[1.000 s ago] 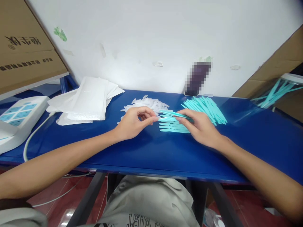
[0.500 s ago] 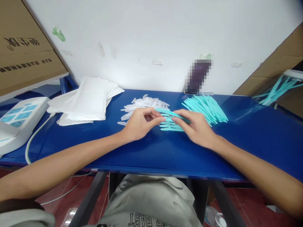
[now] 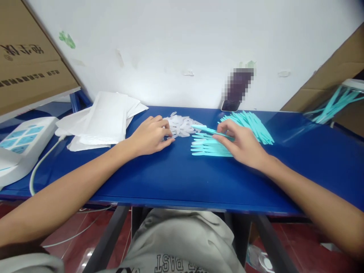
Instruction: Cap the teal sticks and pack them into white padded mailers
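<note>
Right hand [image 3: 243, 145] clamps one teal stick [image 3: 205, 129] by one row [image 3: 211, 150]. Left hand [image 3: 150, 137] at one white pile [image 3: 183, 126]; can't tell its grip.

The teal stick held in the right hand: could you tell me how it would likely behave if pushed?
The teal stick is probably fairly stiff, since its free end juts out from the right hand without visible sag. It looks slim, so it is likely light and easily nudged.

Phone [image 3: 231, 105] behind the sticks [image 3: 257, 127].
</note>
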The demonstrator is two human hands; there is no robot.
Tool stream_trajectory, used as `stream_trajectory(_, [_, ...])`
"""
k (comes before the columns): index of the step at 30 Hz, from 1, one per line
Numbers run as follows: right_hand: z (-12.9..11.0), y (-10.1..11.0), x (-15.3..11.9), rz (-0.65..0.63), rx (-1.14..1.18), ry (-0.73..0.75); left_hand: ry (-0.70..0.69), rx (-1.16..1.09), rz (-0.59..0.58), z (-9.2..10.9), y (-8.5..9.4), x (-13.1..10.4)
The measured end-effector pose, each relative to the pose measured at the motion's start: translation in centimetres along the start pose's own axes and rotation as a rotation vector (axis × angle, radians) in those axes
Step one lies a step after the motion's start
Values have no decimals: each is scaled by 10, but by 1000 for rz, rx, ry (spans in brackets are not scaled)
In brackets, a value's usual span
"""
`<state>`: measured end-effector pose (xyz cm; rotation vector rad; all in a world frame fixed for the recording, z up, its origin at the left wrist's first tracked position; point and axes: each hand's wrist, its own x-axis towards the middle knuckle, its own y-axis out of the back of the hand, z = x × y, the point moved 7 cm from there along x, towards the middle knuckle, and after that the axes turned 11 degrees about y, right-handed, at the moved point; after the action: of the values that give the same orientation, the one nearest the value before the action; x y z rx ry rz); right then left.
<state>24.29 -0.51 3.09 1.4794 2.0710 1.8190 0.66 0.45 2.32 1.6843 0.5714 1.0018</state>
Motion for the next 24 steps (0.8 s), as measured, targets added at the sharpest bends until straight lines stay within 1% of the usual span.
stream_trajectory(2, [-3,0,2,-15,-20,27,24,17,-66,1,-3,0])
stream_trajectory(4, [-4,-1,2,-35,-30,41,58,-30,-116,3,-5,-1])
stream_trajectory(6, [-3,-3,2,-60,-37,51,91,-96,-141,5,-7,0])
stream_trajectory(10, [0,-6,1,-94,-46,70,115,-212,-140,6,-9,0])
stream_trajectory(15, [0,-2,1,-90,-52,41,130,-310,-139,4,-15,-1])
stream_trajectory(18, [-1,1,2,-82,-60,29,115,-363,-144,4,-14,0])
stream_trajectory(20, [-1,1,2,-74,-59,27,103,-421,-184,5,-12,0])
stream_trajectory(24, [0,1,2,-52,-50,25,96,-512,-311,9,-10,-3])
